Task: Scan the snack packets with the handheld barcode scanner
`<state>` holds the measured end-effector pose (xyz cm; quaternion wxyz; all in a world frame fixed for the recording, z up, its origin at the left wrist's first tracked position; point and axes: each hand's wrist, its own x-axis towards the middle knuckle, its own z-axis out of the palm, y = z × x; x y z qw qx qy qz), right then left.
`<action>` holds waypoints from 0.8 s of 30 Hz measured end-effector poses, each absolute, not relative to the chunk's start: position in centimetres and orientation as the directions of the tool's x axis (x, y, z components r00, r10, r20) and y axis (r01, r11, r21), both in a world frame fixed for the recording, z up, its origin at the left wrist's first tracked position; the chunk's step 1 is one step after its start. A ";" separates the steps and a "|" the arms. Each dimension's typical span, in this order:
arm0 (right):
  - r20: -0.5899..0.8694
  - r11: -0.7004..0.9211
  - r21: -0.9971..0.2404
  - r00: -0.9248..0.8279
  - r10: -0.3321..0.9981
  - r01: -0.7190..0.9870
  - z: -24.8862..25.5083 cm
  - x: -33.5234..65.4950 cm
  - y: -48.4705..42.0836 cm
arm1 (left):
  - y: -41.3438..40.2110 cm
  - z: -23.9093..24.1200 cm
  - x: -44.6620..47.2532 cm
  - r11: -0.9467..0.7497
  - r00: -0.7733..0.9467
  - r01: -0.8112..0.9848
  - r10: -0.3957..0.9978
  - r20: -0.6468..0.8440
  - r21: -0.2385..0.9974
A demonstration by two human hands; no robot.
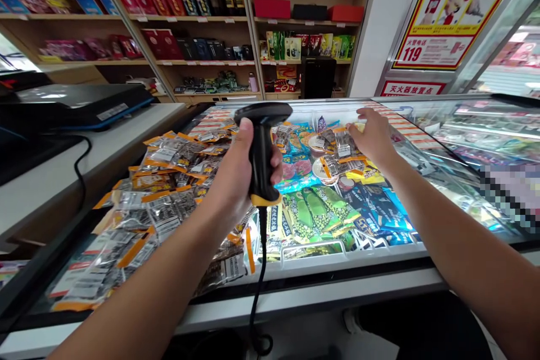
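My left hand (240,169) is wrapped round the grip of a black barcode scanner (261,163) with a yellow-orange base, held upright over the chest freezer. Its black cable (262,259) hangs down past the freezer's front edge. My right hand (373,135) reaches over the freezer with thumb and fingers apart, beside some small clear packets with orange edges (343,143); whether the thumb touches one I cannot tell. A large pile of the same packets (164,202) covers the left part of the freezer top.
Under the glass are green ice-cream packs (318,208), blue packs (379,211) and tubs (323,169). A white counter with a black device (80,104) stands at left. Shelves with boxes (272,8) and bottles line the back, and a second freezer (476,140) is at right.
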<state>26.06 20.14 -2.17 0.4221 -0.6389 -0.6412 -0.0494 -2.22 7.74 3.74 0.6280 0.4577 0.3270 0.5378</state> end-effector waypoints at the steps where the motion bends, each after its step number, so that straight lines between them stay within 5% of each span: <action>1: 0.640 0.164 -0.375 0.127 0.758 0.912 -2.3 25.7 19.8 | 7.8 4.0 -2.4 0.001 0.186 -0.399 0.979 0.080 0.917; 4: 0.616 0.265 -0.134 -0.129 0.777 0.955 -3.3 23.4 18.7 | 8.1 4.4 -2.7 0.009 0.148 -0.443 0.987 0.063 0.896; 7: 0.522 0.324 -0.039 -0.257 0.813 0.945 -5.1 21.3 18.5 | 8.2 4.2 -2.6 0.029 0.144 -0.447 0.989 0.040 0.894; 24: 0.300 -0.048 -0.054 0.063 0.952 0.997 -6.5 34.6 24.6 | 9.4 3.7 -3.3 0.070 0.157 -0.493 0.988 0.009 0.867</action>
